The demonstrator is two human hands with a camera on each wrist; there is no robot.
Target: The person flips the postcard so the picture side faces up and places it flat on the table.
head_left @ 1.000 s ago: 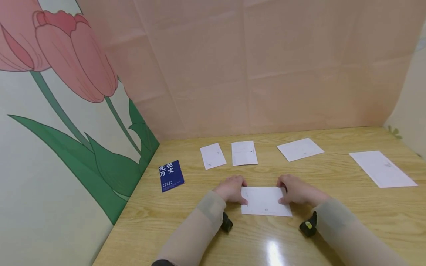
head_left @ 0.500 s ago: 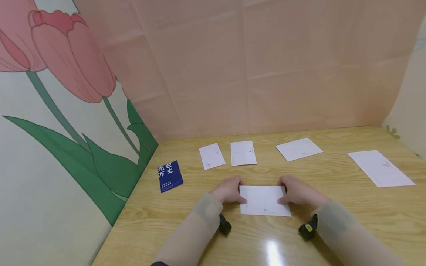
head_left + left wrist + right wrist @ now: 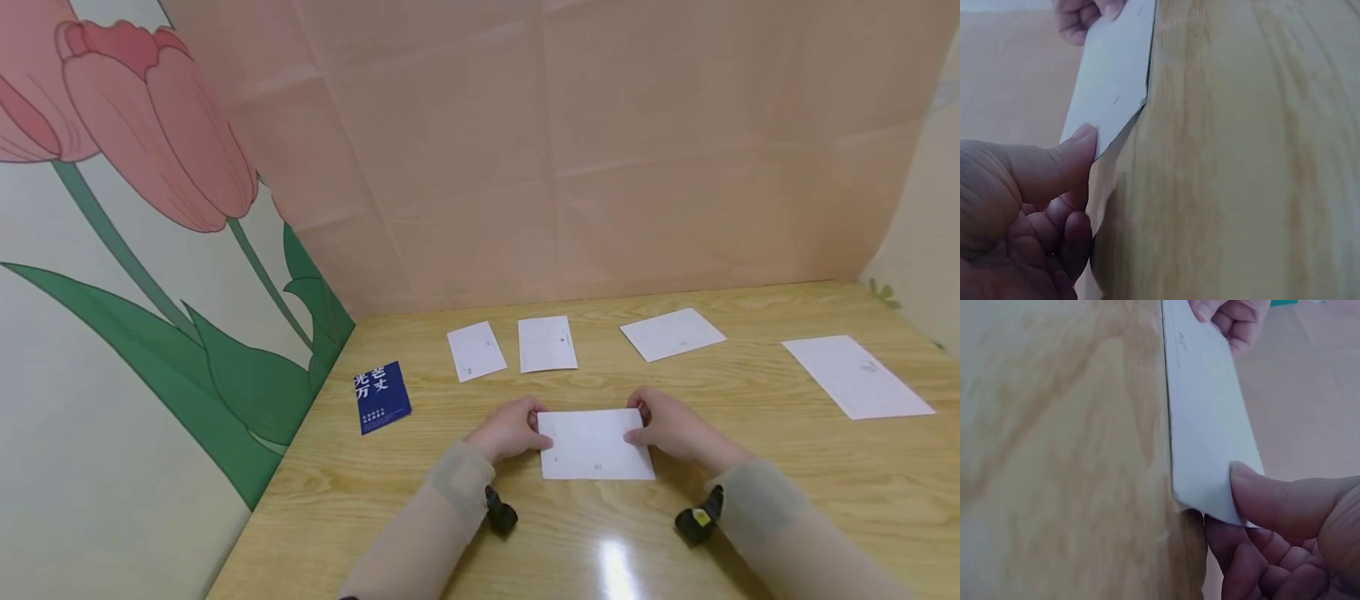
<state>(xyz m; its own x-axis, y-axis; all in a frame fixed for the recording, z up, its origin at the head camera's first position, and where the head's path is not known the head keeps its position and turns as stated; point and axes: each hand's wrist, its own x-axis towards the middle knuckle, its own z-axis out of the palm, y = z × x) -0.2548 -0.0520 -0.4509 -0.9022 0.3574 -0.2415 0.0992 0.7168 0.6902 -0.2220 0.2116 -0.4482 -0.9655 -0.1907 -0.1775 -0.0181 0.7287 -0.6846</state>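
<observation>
A white card (image 3: 596,446) with small faint printing is held between my two hands over the wooden table. At its left end my left hand (image 3: 512,429) pinches it, thumb on top and fingers curled beneath. The right end is pinched the same way by my right hand (image 3: 669,427). In the left wrist view the thumb (image 3: 1063,156) presses near the card's corner. The right wrist view has the card (image 3: 1207,412) tilted, its near long edge low at the tabletop and its far edge raised.
Beyond the hands lie several white cards: one at back left (image 3: 477,351), one beside it (image 3: 547,343), one at back right (image 3: 672,334) and a larger one at far right (image 3: 858,377). A dark blue card (image 3: 382,397) with white characters lies left. A pink cloth (image 3: 525,167) hangs behind the table.
The card's far edge has risen slightly with both hands, so it tilts more toward me. Both hands keep their pinch. The head view has shifted a little.
</observation>
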